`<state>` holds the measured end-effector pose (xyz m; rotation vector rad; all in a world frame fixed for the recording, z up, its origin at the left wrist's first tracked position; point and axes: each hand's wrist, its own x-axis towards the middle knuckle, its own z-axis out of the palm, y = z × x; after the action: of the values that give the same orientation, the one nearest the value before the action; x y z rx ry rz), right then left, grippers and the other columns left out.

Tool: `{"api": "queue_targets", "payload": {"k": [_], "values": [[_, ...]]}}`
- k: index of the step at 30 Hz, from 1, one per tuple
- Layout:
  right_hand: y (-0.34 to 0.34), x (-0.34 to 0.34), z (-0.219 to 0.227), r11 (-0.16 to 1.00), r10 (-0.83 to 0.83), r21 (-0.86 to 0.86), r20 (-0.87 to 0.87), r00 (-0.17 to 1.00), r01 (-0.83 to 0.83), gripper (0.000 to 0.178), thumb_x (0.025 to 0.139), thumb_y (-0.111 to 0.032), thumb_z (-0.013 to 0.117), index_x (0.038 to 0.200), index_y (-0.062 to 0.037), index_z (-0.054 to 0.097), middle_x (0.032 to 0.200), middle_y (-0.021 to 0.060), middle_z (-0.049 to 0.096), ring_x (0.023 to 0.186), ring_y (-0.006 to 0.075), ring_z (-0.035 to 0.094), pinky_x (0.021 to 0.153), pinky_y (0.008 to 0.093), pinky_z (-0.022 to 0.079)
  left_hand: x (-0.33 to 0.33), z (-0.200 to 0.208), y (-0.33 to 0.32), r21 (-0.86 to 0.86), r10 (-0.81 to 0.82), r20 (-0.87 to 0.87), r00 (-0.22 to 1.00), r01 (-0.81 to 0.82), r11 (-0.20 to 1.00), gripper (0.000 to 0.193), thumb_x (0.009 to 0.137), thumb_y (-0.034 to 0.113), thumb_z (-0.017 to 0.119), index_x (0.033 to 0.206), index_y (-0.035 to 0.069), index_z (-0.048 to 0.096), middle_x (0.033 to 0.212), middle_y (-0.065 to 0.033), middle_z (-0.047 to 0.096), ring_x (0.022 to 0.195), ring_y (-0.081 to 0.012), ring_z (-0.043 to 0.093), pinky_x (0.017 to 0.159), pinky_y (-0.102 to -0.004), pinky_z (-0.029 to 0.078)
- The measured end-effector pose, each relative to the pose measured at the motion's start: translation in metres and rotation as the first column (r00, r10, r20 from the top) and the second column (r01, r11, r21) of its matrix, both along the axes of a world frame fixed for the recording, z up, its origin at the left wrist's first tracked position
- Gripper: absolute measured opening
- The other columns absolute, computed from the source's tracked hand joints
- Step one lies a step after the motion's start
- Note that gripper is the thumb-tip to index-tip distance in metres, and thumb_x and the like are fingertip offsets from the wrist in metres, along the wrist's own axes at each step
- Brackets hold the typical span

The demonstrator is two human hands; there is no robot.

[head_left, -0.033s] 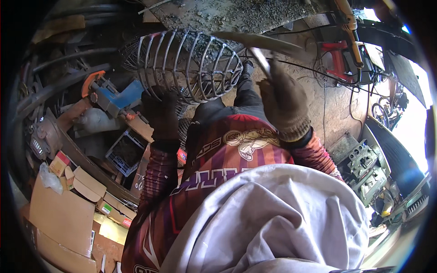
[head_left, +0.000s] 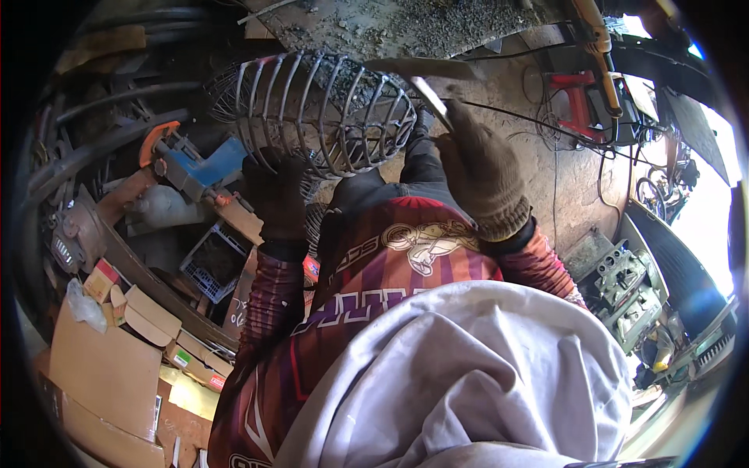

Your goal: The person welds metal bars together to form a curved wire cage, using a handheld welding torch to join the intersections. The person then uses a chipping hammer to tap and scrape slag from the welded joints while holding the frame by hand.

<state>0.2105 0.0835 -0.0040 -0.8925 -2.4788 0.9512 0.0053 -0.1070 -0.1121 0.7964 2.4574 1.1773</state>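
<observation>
A curved cage of welded metal bars (head_left: 300, 117) lies across the upper middle, its ribs narrowing to a point at the right. My left hand (head_left: 275, 195), in a dark glove, is closed on the cage's lower left rim; its fingers are partly in shadow. My right hand (head_left: 485, 171), in a brown knit glove, is wrapped round the pale metal handle of a chipping hammer (head_left: 431, 101). The hammer's long, dark, tapered head is held over the cage's right end, its left tip by the upper ribs. Whether it touches the bars I cannot tell.
A grimy metal tabletop (head_left: 390, 27) lies beyond the cage. On the left are a blue and orange tool (head_left: 199, 168), a plastic crate (head_left: 214, 265) and cardboard boxes (head_left: 109, 366). To the right stand a red stool (head_left: 573, 101), trailing cables and an engine part (head_left: 624, 281).
My right hand and the chipping hammer have shifted slightly left, toward the cage. The hammer's head is less blurred now. My left hand and the cage have stayed put.
</observation>
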Motion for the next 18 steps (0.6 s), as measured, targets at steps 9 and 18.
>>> {"api": "queue_targets", "payload": {"k": [9,18], "values": [[0.003,-0.011,0.004,0.997,0.074,0.0,0.118,0.99,-0.075,0.043,0.09,-0.003,0.061,0.132,0.0025,0.052,0.103,0.0202,0.068,0.086,0.0249,0.07,0.071,0.0337,0.054,0.003,-0.007,0.0,0.18,0.099,0.379,0.92,-0.178,0.968,0.03,0.077,0.015,0.07,0.09,0.003,0.047,0.083,-0.0035,0.051,0.076,-0.0153,0.05,0.071,-0.0321,0.044],[0.003,-0.004,-0.002,0.988,0.061,0.142,0.034,0.998,-0.065,0.048,0.09,-0.008,0.061,0.136,-0.0048,0.048,0.089,0.0156,0.068,0.068,0.0318,0.067,0.06,0.0388,0.053,0.006,0.004,0.004,0.054,0.051,0.108,0.993,-0.057,0.997,0.031,0.073,0.02,0.074,0.087,0.005,0.05,0.076,-0.0032,0.053,0.068,-0.0188,0.053,0.066,-0.0347,0.045]]}}
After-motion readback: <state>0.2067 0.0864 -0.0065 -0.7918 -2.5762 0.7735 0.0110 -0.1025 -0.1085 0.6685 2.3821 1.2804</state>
